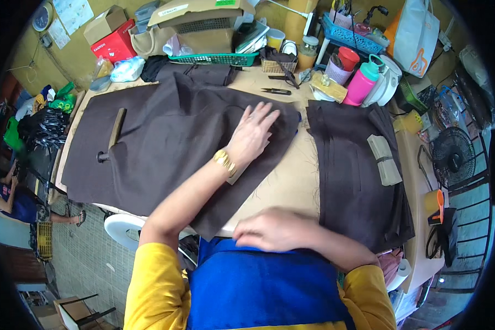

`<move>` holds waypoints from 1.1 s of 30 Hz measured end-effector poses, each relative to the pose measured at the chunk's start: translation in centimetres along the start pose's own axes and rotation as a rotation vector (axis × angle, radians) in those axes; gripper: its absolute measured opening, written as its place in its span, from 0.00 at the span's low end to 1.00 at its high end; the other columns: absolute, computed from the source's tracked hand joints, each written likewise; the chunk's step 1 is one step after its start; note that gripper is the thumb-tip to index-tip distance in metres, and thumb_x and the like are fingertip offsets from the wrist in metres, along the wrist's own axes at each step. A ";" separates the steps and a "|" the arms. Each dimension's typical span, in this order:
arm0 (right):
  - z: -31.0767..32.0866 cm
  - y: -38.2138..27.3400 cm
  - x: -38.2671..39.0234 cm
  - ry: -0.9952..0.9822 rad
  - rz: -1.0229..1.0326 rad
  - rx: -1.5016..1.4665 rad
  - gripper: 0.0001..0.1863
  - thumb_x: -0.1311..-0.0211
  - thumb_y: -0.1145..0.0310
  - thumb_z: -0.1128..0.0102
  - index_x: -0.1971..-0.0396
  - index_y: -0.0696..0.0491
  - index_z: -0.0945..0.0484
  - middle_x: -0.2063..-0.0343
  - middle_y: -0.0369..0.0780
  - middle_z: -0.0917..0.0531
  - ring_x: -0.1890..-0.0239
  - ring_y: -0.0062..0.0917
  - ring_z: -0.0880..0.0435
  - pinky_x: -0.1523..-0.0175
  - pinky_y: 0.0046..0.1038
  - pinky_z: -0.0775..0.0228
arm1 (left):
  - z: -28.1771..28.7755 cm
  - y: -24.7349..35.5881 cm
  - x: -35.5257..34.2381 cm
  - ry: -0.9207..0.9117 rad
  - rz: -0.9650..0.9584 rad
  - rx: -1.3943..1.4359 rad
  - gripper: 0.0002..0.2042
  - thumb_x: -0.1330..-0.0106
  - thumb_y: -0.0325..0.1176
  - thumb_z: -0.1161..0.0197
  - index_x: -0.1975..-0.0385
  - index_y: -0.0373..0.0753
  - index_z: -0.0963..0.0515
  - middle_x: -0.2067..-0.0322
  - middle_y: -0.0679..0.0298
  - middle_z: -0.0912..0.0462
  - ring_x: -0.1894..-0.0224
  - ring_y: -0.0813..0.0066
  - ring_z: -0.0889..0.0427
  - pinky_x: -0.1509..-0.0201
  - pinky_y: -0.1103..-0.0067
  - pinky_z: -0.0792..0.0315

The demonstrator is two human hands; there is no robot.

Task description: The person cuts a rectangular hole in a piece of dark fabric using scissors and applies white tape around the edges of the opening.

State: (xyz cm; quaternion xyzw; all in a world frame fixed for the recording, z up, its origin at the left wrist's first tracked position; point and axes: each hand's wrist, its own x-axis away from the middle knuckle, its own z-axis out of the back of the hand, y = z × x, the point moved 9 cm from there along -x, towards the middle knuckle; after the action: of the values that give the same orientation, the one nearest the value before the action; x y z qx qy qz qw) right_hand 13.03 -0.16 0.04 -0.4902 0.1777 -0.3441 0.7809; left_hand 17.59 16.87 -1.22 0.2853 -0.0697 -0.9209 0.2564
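Your left hand (254,135) lies flat, fingers spread, on the brown cloth (165,143); your right hand (272,230), fingers curled, rests at the tabletop's (289,181) near edge.

Plain dark brown woven cloth sheet (165,143) over a pale tan wooden table (291,181), gold metal wristwatch (224,160), bright pink plastic bottle (362,83) capped in teal, yellow sleeves (148,286), solid blue apron (258,291), red cardboard box (115,45).

Yellow short sleeves, blue apron front, gold wristwatch (224,160) (metal band) on left wrist; bare hands w/o gloves.
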 end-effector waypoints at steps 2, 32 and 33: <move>5.5 0.6 1.4 0.282 -0.089 0.054 0.12 0.38 0.63 0.43 0.64 0.57 0.23 0.64 0.47 0.18 0.64 0.40 0.18 0.57 0.41 0.29 | 2.7 1.3 4.3 0.041 0.130 0.101 0.30 0.44 0.22 0.41 0.38 0.35 0.38 0.37 0.48 0.38 0.32 0.49 0.42 0.29 0.60 0.49; 4.4 8.8 3.3 0.445 -0.231 0.655 0.22 0.45 0.69 0.37 0.50 0.60 0.26 0.45 0.45 0.29 0.41 0.37 0.31 0.39 0.34 0.37 | 0.4 4.2 17.8 -0.557 0.297 0.015 0.34 0.40 0.54 0.42 0.33 0.53 0.40 0.30 0.60 0.49 0.27 0.54 0.56 0.28 0.49 0.68; 4.4 8.7 3.5 0.444 -0.237 0.676 0.22 0.45 0.69 0.37 0.50 0.60 0.26 0.45 0.45 0.28 0.41 0.37 0.30 0.39 0.34 0.36 | 0.3 4.1 18.0 -0.563 0.300 0.017 0.34 0.40 0.54 0.42 0.33 0.53 0.40 0.29 0.60 0.49 0.27 0.55 0.56 0.28 0.49 0.68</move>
State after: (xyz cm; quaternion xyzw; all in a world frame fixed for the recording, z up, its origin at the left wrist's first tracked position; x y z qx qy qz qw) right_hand 21.33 2.65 -5.45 -0.1375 0.1613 -0.5677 0.7955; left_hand 6.48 4.18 -8.62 0.0077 -0.1870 -0.9149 0.3576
